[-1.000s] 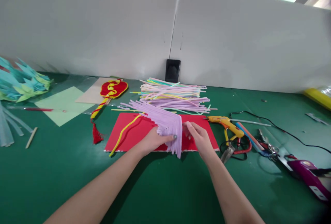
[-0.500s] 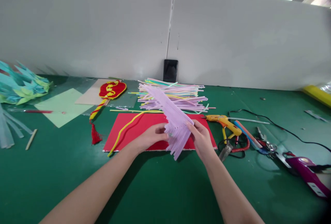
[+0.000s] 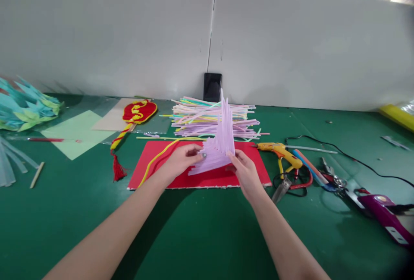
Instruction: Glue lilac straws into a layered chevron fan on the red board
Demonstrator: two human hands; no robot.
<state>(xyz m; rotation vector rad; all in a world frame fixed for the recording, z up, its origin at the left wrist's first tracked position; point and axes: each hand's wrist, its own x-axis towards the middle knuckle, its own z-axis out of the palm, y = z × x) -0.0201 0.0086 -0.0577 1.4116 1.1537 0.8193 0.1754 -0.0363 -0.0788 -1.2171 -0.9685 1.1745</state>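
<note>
Between my hands is a lilac woven piece of pipe cleaners (image 3: 223, 144), bent into an L, its loose ends pointing up and to the left. My left hand (image 3: 185, 161) pinches the left-pointing ends between thumb and fingers. At the lower right corner, my right hand (image 3: 246, 171) grips the piece, thumb in front; its other fingers are partly hidden. Beneath the piece lies a red board (image 3: 194, 180), with a yellow pipe cleaner (image 3: 158, 155) across its left side. A pile of pastel pipe cleaners (image 3: 187, 120) lies just behind.
A black phone (image 3: 212, 86) leans on the grey partition. To the right are a yellow glue gun (image 3: 281, 152), its cable, keys (image 3: 338, 183) and a purple tool (image 3: 384, 217). To the left lie a red fan ornament (image 3: 139, 111), green paper (image 3: 77, 133) and a blue-green leafy bundle (image 3: 29, 105).
The lilac piece has turned clockwise: its long end now points up instead of up-left, and its short ends point left instead of down. My left hand has shifted slightly left.
</note>
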